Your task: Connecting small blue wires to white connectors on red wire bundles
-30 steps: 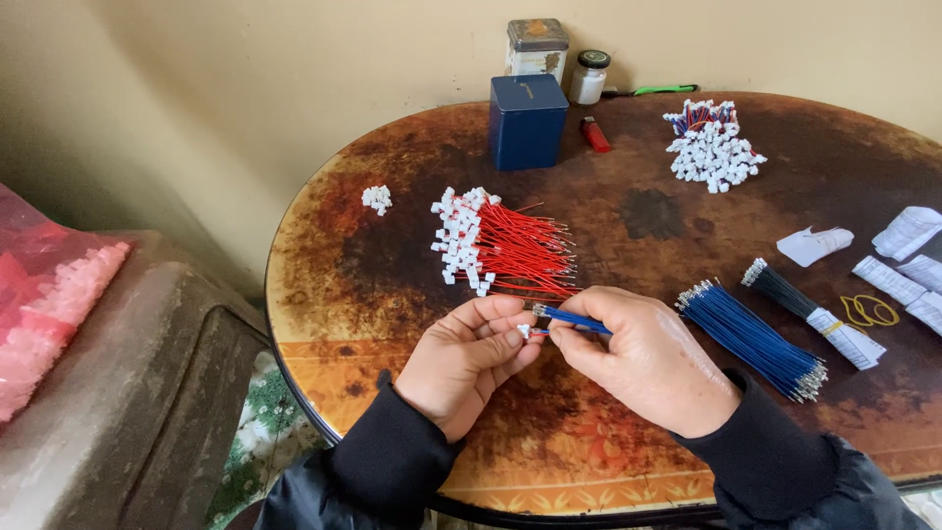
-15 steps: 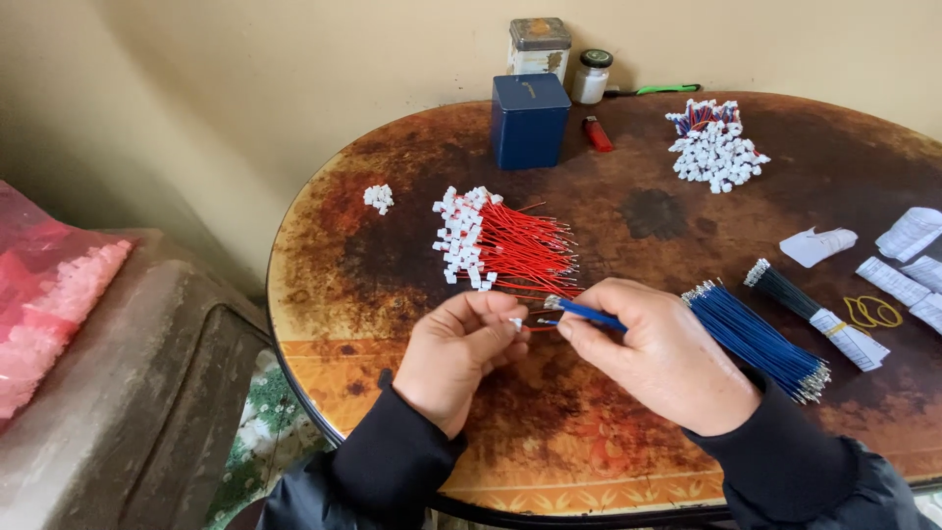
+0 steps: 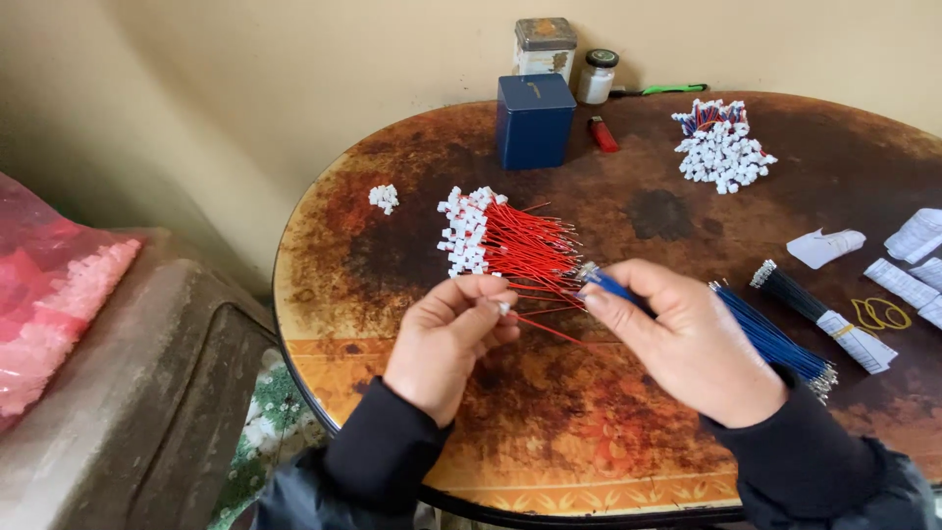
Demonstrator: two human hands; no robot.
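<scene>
Red insulation marks the wire (image 3: pixel 549 332) held by the left hand (image 3: pixel 446 339) at centre frame; its fingers (image 3: pixel 491 294) are closed on the white connector end, and the wire's long axis runs from there down and right, just above the counter (image 3: pixel 589 461). The right hand (image 3: pixel 692 344), right of centre, has its fingers (image 3: pixel 623 285) pinched on a blue wire (image 3: pixel 606 285); that wire's bare tip points up and left toward the red bundle (image 3: pixel 510 245), its long axis slanting down and right into the palm.

The red bundle lies just above the hands, white connectors to the left, wire ends to the right. A blue wire bundle (image 3: pixel 775 344) lies at right, slanting down and right. A dark bundle (image 3: pixel 810 309) with a white paper band sits beside it.

Packages: 1 blue box (image 3: pixel 535 120) at upper centre; 1 grey-lidded tin (image 3: pixel 546 44) and 1 small white jar (image 3: pixel 596 77) behind it. White paper slips (image 3: pixel 917 236) lie at the right edge. A pink plastic bag (image 3: pixel 49 294) sits at far left.
</scene>
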